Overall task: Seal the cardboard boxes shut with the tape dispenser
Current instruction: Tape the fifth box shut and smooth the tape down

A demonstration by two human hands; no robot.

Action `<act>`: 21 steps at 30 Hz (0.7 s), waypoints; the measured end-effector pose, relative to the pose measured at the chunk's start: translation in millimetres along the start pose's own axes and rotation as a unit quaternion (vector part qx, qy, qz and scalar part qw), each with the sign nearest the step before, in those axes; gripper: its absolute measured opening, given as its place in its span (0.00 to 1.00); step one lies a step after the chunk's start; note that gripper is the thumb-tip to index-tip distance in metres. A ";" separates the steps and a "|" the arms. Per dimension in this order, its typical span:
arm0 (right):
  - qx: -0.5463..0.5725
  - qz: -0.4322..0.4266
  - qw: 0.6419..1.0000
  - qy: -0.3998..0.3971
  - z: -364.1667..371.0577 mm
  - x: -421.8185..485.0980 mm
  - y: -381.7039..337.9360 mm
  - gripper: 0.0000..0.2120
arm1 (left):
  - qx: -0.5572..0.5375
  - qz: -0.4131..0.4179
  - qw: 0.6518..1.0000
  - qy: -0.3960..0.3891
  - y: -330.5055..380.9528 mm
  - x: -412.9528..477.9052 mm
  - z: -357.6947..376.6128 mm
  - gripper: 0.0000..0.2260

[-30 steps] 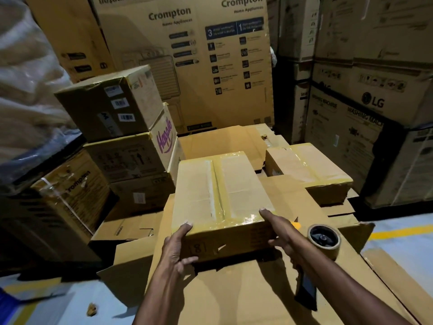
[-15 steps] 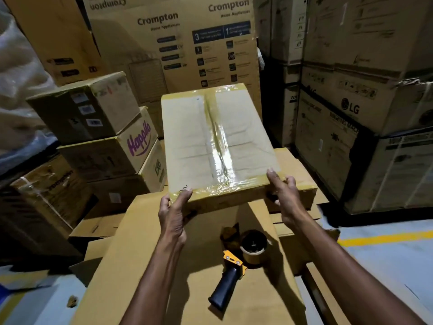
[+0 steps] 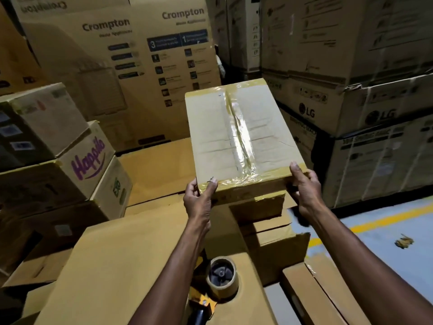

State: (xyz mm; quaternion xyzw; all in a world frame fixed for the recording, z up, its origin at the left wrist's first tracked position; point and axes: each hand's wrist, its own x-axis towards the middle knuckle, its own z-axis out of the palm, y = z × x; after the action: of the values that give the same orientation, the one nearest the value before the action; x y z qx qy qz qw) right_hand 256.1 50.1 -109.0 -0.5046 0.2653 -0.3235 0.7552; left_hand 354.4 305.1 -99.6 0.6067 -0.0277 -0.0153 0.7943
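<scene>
A Happilo carton (image 3: 89, 158) is sitting at the left. The left hand (image 3: 199, 198) and the right hand (image 3: 303, 186) are gripping the near corners of a taped box (image 3: 239, 137), lifted. The tape dispenser (image 3: 218, 282) is lying below on a flat carton (image 3: 121, 266).

Dim warehouse light, glare streak on taped box (image 3: 241, 137), motion blur throughout, wide-angle bending at edges.
</scene>
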 end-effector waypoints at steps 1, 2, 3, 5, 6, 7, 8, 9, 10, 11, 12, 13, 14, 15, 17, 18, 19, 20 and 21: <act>0.002 0.009 1.000 0.003 -3.9 14.5 2.7 0.39 | 0.004 -0.001 1.000 -0.004 -5.6 9.6 11.9 0.33; 0.003 0.014 1.000 0.005 -8.7 30.5 7.2 0.44 | 0.015 -0.002 1.000 -0.007 -10.2 18.2 22.3 0.34; 0.008 0.020 1.000 0.002 -14.0 51.1 11.6 0.47 | 0.027 -0.004 1.000 -0.007 -17.0 28.6 35.3 0.35; 0.011 0.037 0.999 0.006 -17.3 80.0 15.1 0.46 | 0.054 -0.013 0.998 -0.004 -26.7 45.0 54.2 0.32; 0.013 0.048 0.999 0.007 -19.9 100.1 16.9 0.44 | 0.064 -0.011 0.998 0.000 -34.5 56.9 67.0 0.28; 0.012 0.055 0.998 0.005 -21.8 117.2 19.6 0.41 | 0.077 -0.012 0.997 0.004 -41.0 66.3 77.2 0.24; 0.009 0.065 0.998 0.002 -24.7 140.0 24.4 0.40 | 0.091 -0.012 0.996 0.011 -50.6 78.4 90.8 0.24; 0.007 0.069 0.998 0.003 -26.4 160.2 30.9 0.40 | 0.102 -0.020 0.994 0.017 -57.7 86.3 100.6 0.24; 0.004 0.074 0.997 0.005 -27.3 177.3 36.8 0.38 | 0.110 -0.025 0.993 0.019 -66.6 94.2 108.5 0.25; -0.002 0.079 0.997 0.004 -29.1 199.4 44.4 0.33 | 0.117 -0.033 0.992 0.024 -79.0 106.1 118.9 0.24; -0.015 0.081 0.997 0.003 -30.4 215.8 51.9 0.26 | 0.127 -0.038 0.991 0.031 -89.6 114.0 126.2 0.23; -0.031 0.084 0.996 0.005 -30.3 235.2 60.3 0.20 | 0.132 -0.045 0.989 0.040 -104.2 126.3 135.4 0.23; -0.048 0.088 0.995 0.012 -29.5 248.7 69.7 0.17 | 0.136 -0.056 0.988 0.045 -114.1 134.1 140.8 0.24; -0.064 0.093 0.994 0.015 -29.7 262.4 81.2 0.16 | 0.143 -0.064 0.987 0.047 -124.8 143.7 143.9 0.24; -0.088 0.110 0.990 0.018 -33.8 291.2 108.1 0.18 | 0.160 -0.073 0.983 0.056 -151.5 164.9 152.4 0.20; -0.096 0.117 0.988 0.018 -35.9 306.0 124.0 0.21 | 0.166 -0.074 0.982 0.060 -165.2 176.0 155.5 0.19; -0.105 0.125 0.986 0.017 -38.4 315.9 138.9 0.25 | 0.169 -0.079 0.980 0.062 -174.6 182.8 156.8 0.18; -0.115 0.139 0.983 0.013 -40.9 322.3 150.5 0.30 | 0.175 -0.083 0.979 0.062 -182.4 188.6 158.1 0.17; -0.120 0.149 0.981 0.012 -44.0 332.2 164.0 0.34 | 0.183 -0.086 0.977 0.065 -193.2 196.5 160.0 0.16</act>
State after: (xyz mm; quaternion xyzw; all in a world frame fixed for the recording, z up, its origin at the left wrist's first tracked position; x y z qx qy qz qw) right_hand 476.2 -181.0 -302.2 -0.5426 0.3836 -0.1791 0.7255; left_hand 542.3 88.8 -239.0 0.7419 0.0735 -0.0389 0.6653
